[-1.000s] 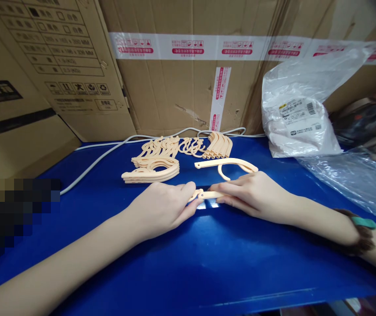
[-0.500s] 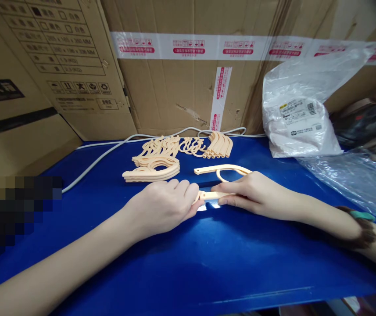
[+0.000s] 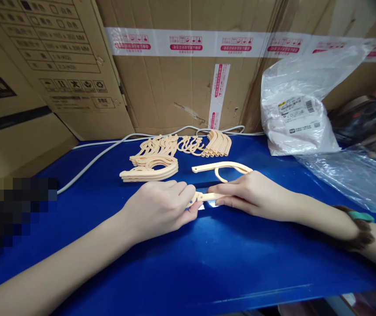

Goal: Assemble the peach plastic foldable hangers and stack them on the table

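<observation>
A blue table (image 3: 188,263) takes up the lower frame, with cardboard (image 3: 171,83) standing across the top. At upper right slumps a white plastic bag (image 3: 298,120). Centre frame, the left hand (image 3: 159,206) has its fingers curled in tight; right of centre, the right hand (image 3: 250,193) pinches, thumb close under the fingers. Above the left knuckles sits a stack of cream parts (image 3: 151,173). A loose curved arm (image 3: 214,166) runs behind the right hand; whether they touch, I can't tell. Mid-frame, that hand grips a cream bar (image 3: 206,197), its end meeting the small cream piece (image 3: 192,201) mostly hidden in the left fist.
</observation>
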Action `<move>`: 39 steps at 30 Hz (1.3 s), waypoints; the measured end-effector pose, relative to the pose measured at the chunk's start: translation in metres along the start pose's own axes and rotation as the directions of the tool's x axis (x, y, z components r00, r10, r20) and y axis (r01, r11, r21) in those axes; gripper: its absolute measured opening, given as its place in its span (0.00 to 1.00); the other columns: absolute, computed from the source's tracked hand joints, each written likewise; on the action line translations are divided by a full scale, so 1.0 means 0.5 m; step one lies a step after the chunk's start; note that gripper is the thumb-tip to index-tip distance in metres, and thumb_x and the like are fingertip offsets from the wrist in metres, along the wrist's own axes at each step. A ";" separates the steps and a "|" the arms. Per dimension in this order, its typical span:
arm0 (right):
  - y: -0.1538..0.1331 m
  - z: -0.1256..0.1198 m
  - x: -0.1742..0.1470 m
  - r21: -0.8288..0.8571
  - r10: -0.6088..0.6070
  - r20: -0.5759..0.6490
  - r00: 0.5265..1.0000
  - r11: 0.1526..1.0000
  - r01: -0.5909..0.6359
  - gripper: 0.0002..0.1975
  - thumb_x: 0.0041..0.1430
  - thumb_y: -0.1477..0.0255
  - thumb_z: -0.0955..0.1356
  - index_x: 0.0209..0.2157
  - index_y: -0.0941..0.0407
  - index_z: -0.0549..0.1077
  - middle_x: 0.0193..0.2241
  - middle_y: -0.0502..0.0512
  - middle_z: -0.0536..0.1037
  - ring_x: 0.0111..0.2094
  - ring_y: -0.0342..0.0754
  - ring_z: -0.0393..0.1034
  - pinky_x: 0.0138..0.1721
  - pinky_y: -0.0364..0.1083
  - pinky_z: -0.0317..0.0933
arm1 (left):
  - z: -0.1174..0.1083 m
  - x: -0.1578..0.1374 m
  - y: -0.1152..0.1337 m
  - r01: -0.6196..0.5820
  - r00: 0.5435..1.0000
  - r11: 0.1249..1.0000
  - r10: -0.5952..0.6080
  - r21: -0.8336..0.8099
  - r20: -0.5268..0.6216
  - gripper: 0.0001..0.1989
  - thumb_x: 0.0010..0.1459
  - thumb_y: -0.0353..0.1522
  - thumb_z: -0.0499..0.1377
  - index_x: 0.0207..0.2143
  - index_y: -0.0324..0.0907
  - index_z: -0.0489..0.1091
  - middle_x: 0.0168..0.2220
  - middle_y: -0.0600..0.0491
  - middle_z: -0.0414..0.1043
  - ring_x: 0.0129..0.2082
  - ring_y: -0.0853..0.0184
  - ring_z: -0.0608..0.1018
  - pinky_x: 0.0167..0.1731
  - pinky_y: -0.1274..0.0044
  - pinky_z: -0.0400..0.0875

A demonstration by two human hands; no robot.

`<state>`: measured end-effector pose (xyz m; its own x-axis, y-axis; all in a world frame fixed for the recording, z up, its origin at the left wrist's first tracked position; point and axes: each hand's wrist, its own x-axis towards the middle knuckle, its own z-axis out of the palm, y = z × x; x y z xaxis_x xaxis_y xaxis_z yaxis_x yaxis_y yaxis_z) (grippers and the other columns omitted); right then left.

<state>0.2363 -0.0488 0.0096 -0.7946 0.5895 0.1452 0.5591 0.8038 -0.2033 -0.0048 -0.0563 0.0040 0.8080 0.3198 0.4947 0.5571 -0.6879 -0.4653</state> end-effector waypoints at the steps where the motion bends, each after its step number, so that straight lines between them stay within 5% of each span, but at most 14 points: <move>1: 0.000 -0.001 0.000 0.009 0.001 0.003 1.000 1.000 -0.001 0.15 0.68 0.66 0.59 0.51 0.52 0.71 0.37 0.52 0.80 0.31 0.43 0.72 0.32 0.41 0.58 | 0.000 0.000 0.000 0.002 1.000 1.000 -0.002 -0.005 -0.007 0.15 0.62 0.34 0.51 0.21 0.42 0.62 0.17 0.58 0.64 0.17 0.70 0.70 0.18 0.75 0.53; 18: 0.005 0.005 0.002 -0.046 -0.010 0.023 1.000 0.999 0.011 0.16 0.68 0.65 0.59 0.49 0.54 0.72 0.36 0.55 0.80 0.34 0.45 0.74 0.35 0.42 0.60 | 0.003 -0.002 -0.003 0.006 0.999 0.989 0.001 -0.145 0.052 0.14 0.60 0.33 0.51 0.22 0.42 0.62 0.18 0.58 0.67 0.18 0.71 0.71 0.18 0.76 0.53; 26: 0.008 0.008 0.009 -0.208 -0.035 -0.132 0.991 0.978 0.006 0.19 0.68 0.62 0.58 0.35 0.58 0.74 0.25 0.52 0.75 0.26 0.45 0.69 0.32 0.44 0.55 | 0.002 0.004 -0.005 0.137 0.990 0.984 -0.132 -0.116 0.052 0.15 0.61 0.34 0.51 0.22 0.41 0.64 0.16 0.57 0.66 0.16 0.69 0.70 0.18 0.76 0.52; 35: 0.007 -0.004 0.007 -0.303 -0.101 -0.230 0.968 0.953 0.028 0.19 0.68 0.62 0.59 0.36 0.58 0.75 0.28 0.54 0.76 0.30 0.46 0.67 0.35 0.46 0.54 | 0.003 0.003 -0.009 0.181 0.983 0.976 -0.174 -0.122 0.066 0.15 0.61 0.35 0.50 0.22 0.41 0.64 0.17 0.56 0.67 0.17 0.69 0.69 0.19 0.77 0.51; 39: 0.012 -0.011 0.005 -0.362 -0.144 -0.304 0.942 0.932 0.025 0.17 0.67 0.63 0.60 0.38 0.58 0.76 0.30 0.56 0.76 0.34 0.48 0.67 0.38 0.48 0.55 | 0.003 0.004 -0.009 0.279 0.955 0.921 -0.235 -0.271 0.183 0.16 0.61 0.34 0.50 0.20 0.41 0.59 0.16 0.58 0.62 0.16 0.71 0.65 0.20 0.77 0.49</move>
<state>0.2387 -0.0421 0.0139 -0.7565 0.4642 0.4607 0.5867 0.7929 0.1646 -0.0054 -0.0514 0.0059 0.6752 0.5862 0.4477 0.6868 -0.7211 -0.0916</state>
